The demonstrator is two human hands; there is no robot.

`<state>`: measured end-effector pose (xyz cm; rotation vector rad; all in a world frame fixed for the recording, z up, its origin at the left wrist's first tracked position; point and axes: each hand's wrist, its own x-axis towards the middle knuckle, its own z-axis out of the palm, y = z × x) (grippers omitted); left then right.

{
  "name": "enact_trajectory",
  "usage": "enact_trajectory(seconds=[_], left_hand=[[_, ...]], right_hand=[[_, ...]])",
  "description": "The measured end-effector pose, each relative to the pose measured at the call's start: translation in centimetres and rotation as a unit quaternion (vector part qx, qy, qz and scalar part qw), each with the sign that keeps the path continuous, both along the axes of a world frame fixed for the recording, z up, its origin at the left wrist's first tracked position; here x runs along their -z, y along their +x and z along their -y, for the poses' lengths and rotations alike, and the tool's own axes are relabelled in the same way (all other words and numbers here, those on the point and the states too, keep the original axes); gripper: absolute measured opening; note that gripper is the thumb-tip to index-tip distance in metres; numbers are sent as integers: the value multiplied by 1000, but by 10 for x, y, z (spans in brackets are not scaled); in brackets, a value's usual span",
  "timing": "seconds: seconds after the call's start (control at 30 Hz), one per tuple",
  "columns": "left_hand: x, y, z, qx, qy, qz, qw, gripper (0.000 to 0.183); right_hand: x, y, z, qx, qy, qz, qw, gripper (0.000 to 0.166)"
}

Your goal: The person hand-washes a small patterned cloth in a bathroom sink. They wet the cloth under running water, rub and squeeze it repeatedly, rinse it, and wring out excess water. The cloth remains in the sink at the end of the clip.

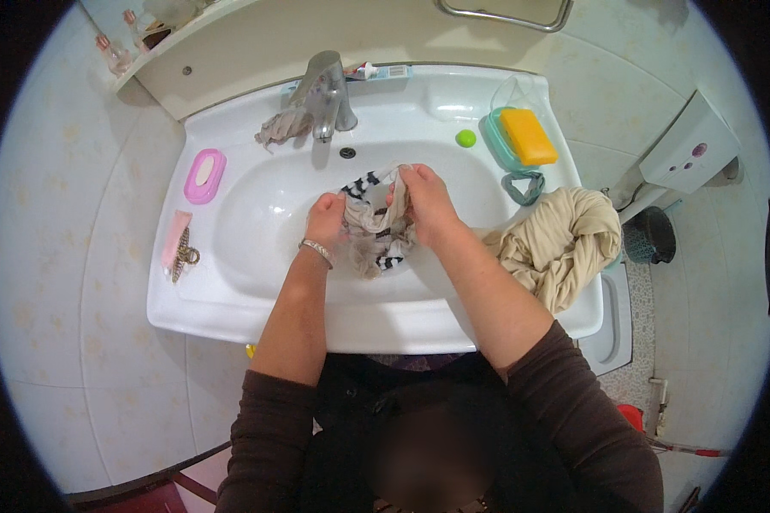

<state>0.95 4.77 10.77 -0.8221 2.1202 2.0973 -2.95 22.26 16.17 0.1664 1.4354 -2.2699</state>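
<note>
Over the bowl of a white ceramic washbasin (244,256), both hands hold a thin beige cloth garment (372,221) with black-and-white striped bands. My left hand (327,221) pinches its left side, next to one striped band. At the upper right edge, my right hand (427,199) grips the fabric between thumb and fingers. The lower part of the garment hangs bunched in the bowl between the hands. Behind it stands a chrome faucet (326,96), with a crumpled greyish cloth (285,127) at its base.
A bundle of beige fabric (558,247) lies on the basin's right rim. Behind it are a teal hair tie (523,188), an orange soap bar (528,136) on a teal dish (502,144) and a green cap (466,138). Leftward sit a pink soap dish (205,176) and a hair claw (184,255).
</note>
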Motion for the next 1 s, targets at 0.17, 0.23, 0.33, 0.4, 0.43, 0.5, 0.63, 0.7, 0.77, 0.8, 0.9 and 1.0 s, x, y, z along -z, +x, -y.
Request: enact_trajectory(seconds=[0.17, 0.23, 0.33, 0.4, 0.43, 0.5, 0.63, 0.7, 0.77, 0.8, 0.9, 1.0], left_hand=[[14, -3, 7, 12, -375, -24, 926, 26], [4, -2, 0, 34, -346, -53, 936, 25], [-13, 0, -21, 74, -145, -105, 981, 22], [-22, 2, -36, 108, -136, -137, 975, 19], [-24, 3, -43, 118, -101, -161, 975, 19], [-25, 4, -50, 134, -30, -205, 969, 19], [-20, 3, -49, 139, -42, -224, 964, 18], [-22, 3, -46, 119, -40, -222, 967, 16], [-23, 2, -43, 109, 6, -220, 969, 15], [-26, 2, -43, 105, 28, -218, 970, 14], [-31, 2, -44, 104, 115, -273, 949, 15], [-34, 5, -40, 153, 148, -233, 949, 15]], right_hand=[[-2, -1, 0, -19, 14, 32, 999, 15], [-2, -1, 0, -4, 5, 34, 999, 16], [-12, 2, -2, 33, 25, 51, 998, 17], [-5, -2, -5, 28, 22, 39, 999, 19], [-2, -4, -6, 27, 21, 32, 999, 20], [2, -6, -3, 19, 9, 27, 999, 20], [-9, 5, 5, 41, -21, 18, 999, 18], [-10, 4, 4, 37, 9, -15, 999, 18], [-10, 1, 1, 40, 33, -56, 997, 18], [-9, -1, 1, 44, 41, -81, 995, 18], [-9, -3, -1, 46, 48, -83, 994, 18], [-7, -4, -2, 40, 47, -59, 996, 17]])
